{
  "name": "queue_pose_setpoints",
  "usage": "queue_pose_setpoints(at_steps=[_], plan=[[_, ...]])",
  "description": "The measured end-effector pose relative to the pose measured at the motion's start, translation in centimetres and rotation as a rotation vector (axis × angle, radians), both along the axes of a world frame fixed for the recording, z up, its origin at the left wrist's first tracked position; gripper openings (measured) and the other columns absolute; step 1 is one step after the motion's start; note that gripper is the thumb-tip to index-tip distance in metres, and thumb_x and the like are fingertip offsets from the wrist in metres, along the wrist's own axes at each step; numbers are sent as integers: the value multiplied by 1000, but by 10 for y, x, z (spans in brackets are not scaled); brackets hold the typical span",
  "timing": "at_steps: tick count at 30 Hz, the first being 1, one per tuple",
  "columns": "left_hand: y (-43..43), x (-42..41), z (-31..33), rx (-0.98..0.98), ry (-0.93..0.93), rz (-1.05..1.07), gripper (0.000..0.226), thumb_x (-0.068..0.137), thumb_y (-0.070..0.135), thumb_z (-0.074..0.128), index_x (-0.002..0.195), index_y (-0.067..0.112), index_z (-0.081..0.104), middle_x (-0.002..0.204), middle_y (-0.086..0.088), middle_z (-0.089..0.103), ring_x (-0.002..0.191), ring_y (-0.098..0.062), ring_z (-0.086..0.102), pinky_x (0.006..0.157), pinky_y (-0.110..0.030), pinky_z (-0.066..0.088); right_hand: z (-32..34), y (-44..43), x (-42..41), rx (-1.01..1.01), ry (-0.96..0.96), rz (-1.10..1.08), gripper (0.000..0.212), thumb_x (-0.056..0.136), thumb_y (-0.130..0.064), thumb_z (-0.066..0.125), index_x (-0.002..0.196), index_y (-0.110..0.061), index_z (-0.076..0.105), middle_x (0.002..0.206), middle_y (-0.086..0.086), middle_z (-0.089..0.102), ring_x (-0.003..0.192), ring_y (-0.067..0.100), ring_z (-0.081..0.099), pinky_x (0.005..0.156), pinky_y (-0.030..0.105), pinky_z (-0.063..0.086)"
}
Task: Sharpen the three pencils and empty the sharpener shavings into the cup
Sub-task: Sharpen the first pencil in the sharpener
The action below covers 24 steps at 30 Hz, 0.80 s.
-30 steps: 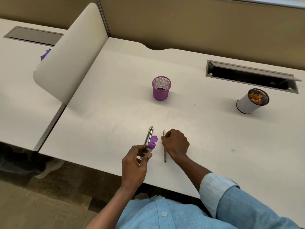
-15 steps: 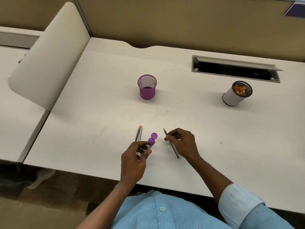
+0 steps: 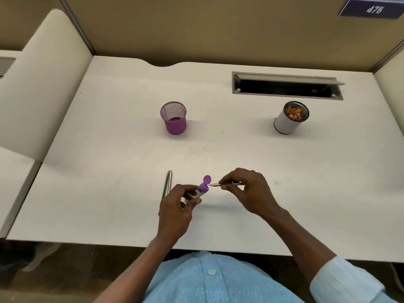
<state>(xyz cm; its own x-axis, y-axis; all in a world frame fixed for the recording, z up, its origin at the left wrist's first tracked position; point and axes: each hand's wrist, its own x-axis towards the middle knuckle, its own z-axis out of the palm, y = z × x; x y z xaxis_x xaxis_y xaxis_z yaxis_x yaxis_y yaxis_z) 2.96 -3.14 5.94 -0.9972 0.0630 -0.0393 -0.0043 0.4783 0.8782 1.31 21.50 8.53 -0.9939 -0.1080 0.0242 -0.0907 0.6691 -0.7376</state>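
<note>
Office cubicle; tan partition walls (image 3: pixel 196 29), white desk (image 3: pixel 240 160), cable tray (image 3: pixel 286 86), numbered plate (image 3: pixel 371 9)

the left hand (image 3: pixel 177 206) covers the sharpener (image 3: pixel 197 191) body and the near ends of the two pencils (image 3: pixel 168 182) left of it; the right sleeve (image 3: pixel 345 281) is cropped.

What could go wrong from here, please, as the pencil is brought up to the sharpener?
1. The thin pencil pinched in the right hand has its tip just short of the small purple-capped sharpener in the left hand; misaligned, the point could snap.
2. The open flip lid might let shavings spill onto the white desk, far from the white shavings cup.
</note>
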Motion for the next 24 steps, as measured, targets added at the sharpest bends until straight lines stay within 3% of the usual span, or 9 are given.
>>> queue_pose_setpoints(at_steps=[10,19,24], plan=[[7,-3,-1,-25,37,-103,35,86,7,88,115,23,74,101,14,77,89,-13,73,65,-32,57,14,14,3,217,68,73,16,91,-29,81,99,-42,79,90,-14,71,82,15,62,70,32,48],[10,-3,1,-46,75,-154,36,86,9,88,113,26,73,101,13,75,88,-12,71,65,-34,57,15,15,2,247,53,91,15,91,-30,80,100,-43,79,91,-15,71,83,14,61,67,33,49],[11,-3,3,-97,125,-198,35,85,10,88,113,26,75,100,14,72,86,-10,68,64,-34,57,16,14,2,285,93,181,11,91,-26,79,99,-34,78,89,-15,71,82,11,62,60,36,52]])
